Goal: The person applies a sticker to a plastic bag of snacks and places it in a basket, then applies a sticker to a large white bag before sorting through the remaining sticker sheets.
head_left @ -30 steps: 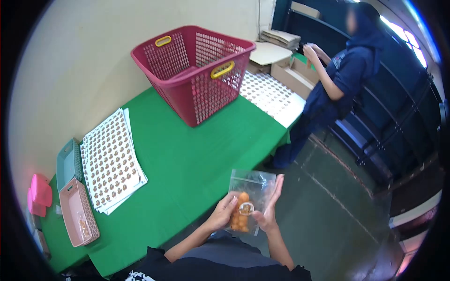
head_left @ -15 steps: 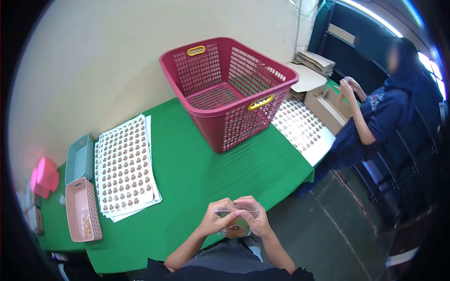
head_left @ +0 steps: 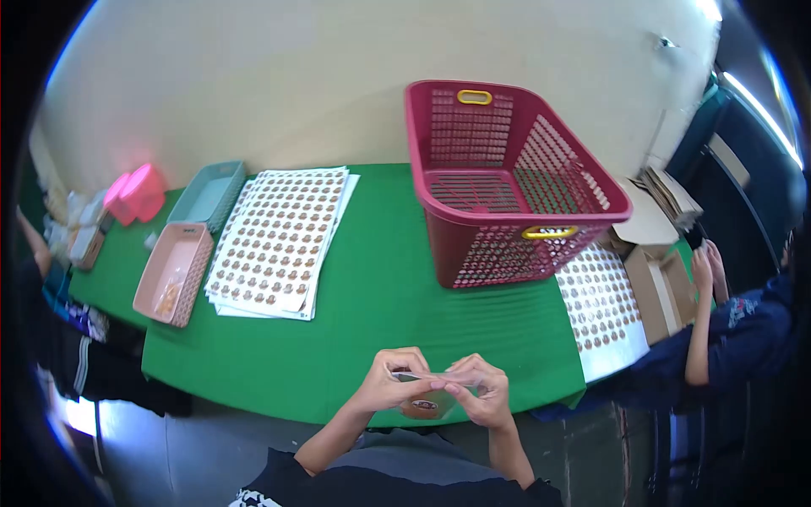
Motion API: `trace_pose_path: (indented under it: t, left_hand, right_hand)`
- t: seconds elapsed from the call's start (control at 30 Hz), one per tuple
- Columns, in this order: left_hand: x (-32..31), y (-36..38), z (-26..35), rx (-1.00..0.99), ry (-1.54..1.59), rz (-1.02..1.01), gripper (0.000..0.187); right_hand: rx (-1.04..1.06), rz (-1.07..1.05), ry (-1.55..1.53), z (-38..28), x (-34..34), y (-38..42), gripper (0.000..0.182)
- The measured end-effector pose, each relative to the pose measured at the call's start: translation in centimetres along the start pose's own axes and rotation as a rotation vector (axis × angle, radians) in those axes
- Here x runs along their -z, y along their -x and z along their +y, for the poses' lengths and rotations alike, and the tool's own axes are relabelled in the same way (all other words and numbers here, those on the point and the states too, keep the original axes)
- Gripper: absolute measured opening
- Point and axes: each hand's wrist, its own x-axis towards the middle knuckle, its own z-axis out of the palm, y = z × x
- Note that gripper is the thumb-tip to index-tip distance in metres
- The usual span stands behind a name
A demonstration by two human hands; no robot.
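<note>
Both my hands pinch the top edge of a clear plastic pouch (head_left: pixel 425 407), which has a round brown label on its front. My left hand (head_left: pixel 392 382) grips the left side of the rim, thumb in front. My right hand (head_left: pixel 482 390) grips the right side, its thumb meeting the left one near the middle. The pouch hangs upright near the front edge of the green-covered table (head_left: pixel 372 296). What lies inside the pouch is hard to make out.
A maroon laundry basket (head_left: pixel 524 218) stands at the back right. Sticker sheets (head_left: pixel 274 241) lie at left, beside a teal tray (head_left: pixel 205 193) and a pink tray (head_left: pixel 175 275) holding a small bag. More sheets (head_left: pixel 598 300) and a cardboard box (head_left: pixel 663 291) are near a co-worker (head_left: pixel 735 325) at right; another person (head_left: pixel 76 338) is at left.
The view has swung left, so the table's things appear further right and a person shows at the left edge. Both hands still pinch the pouch's rim.
</note>
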Motion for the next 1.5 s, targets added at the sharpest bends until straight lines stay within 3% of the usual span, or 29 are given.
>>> trace_pose_path:
  t: [0.27, 0.57, 0.6, 0.67, 0.7, 0.73, 0.8, 0.83, 0.87, 0.9, 0.93, 0.97, 1.0, 1.03, 1.07, 1.1, 1.13, 1.2, 1.27, 1.3, 1.33, 1.4, 1.5]
  left_hand:
    - [-2.7, 0.5, 1.1, -0.099, -0.327, 0.042, 0.009]
    - [-4.1, 1.1, 0.1, -0.047, -0.493, 0.053, 0.006]
    - [-4.3, 1.2, 0.1, -0.049, -0.5, 0.075, 0.006]
    - [-4.8, 0.9, -0.2, -0.153, -0.645, 0.327, 0.007]
    - [-4.9, 1.2, -1.5, -0.175, -0.598, 0.509, 0.037]
    - [-5.6, 1.5, -1.8, -0.177, -0.606, 0.534, 0.037]
    - [-6.7, 2.1, -2.0, -0.384, -0.571, 0.694, 0.082]
    - [-6.7, 2.9, -2.0, -0.258, -0.617, 0.506, 0.11]
    - [-6.9, 3.3, -2.3, -0.26, -0.629, 0.539, 0.11]
    - [-7.2, 3.6, -2.8, -0.295, -0.646, 0.5, 0.112]
    - [-7.6, 3.7, -3.2, -0.33, -0.668, 0.463, 0.115]
    - [-8.0, 3.7, -3.3, -0.489, -0.557, 0.638, 0.092]
    - [-7.6, 4.7, -3.0, -0.493, -0.576, 0.675, 0.092]
    - [-7.0, 6.0, -2.8, -0.368, -0.352, 0.806, 0.075]
    - [-6.7, 7.0, -2.6, -0.249, -0.117, 0.926, 0.059]
    - [-6.6, 7.4, -1.2, -0.329, -0.199, 0.935, 0.043]
    - [-6.5, 8.3, -0.3, -0.339, -0.211, 0.969, 0.043]
    - [-6.2, 10.0, 0.8, -0.197, -0.268, 0.901, 0.038]
    - [-6.3, 10.8, 0.8, -0.188, -0.193, 0.953, 0.031]
    - [-6.3, 11.3, 0.9, -0.141, -0.287, 0.916, 0.031]
    - [-6.2, 11.6, 1.0, -0.094, -0.381, 0.874, 0.031]
    - [-5.7, 11.7, 0.9, -0.187, -0.388, 0.917, 0.027]
    - [-5.0, 12.1, 1.2, -0.126, -0.426, 1.012, 0.021]
  right_hand:
    - [0.072, -0.083, -0.039, 0.1, 4.8, -0.7, 0.006]
    - [-0.026, -0.407, -0.045, 2.1, 9.0, -0.8, 0.004]
    - [-0.018, -0.392, -0.027, 2.2, 8.8, -0.8, 0.004]
    - [0.0, -0.395, -0.016, 2.4, 8.0, -1.0, 0.005]
    - [-0.045, -0.207, -0.164, 2.3, 6.8, -0.9, 0.007]
    - [-0.094, -0.02, -0.311, 2.3, 5.7, -0.8, 0.008]
    - [-0.111, 0.003, -0.364, 2.3, 3.7, -0.5, 0.011]
    - [-0.102, 0.007, -0.425, 1.7, 2.4, -0.4, 0.011]
    - [-0.096, 0.007, -0.486, 1.3, 1.2, -0.2, 0.012]
    - [-0.031, -0.16, -0.537, 1.1, 0.3, 0.1, 0.017]
    - [-0.032, -0.198, -0.556, 0.8, -0.5, -0.1, 0.017]
    - [0.08, -0.348, -0.451, 0.4, -1.3, -0.3, 0.019]
    - [0.198, -0.49, -0.346, 0.1, -2.1, -0.6, 0.022]
    - [0.264, -0.587, -0.332, 0.5, -2.5, -1.0, 0.031]
    - [0.269, -0.619, -0.353, 0.9, -2.9, -1.1, 0.031]
    - [0.244, -0.492, -0.209, 1.3, -3.5, -1.2, 0.037]
    - [0.22, -0.361, -0.066, 1.6, -4.2, -1.2, 0.042]
    - [0.115, -0.327, -0.243, 1.6, -6.2, -2.4, 0.05]
    - [-0.156, -0.812, -0.626, 2.1, -6.8, -4.1, 0.056]
    - [-0.294, -0.996, -0.709, 1.6, -6.9, -4.6, 0.049]
    - [-0.291, -1.009, -0.712, 1.5, -7.3, -4.7, 0.049]
    - [-0.258, -1.18, -0.736, 1.5, -8.0, -4.7, 0.035]
    - [-0.128, -1.035, -0.626, 1.0, -8.7, -4.4, 0.02]
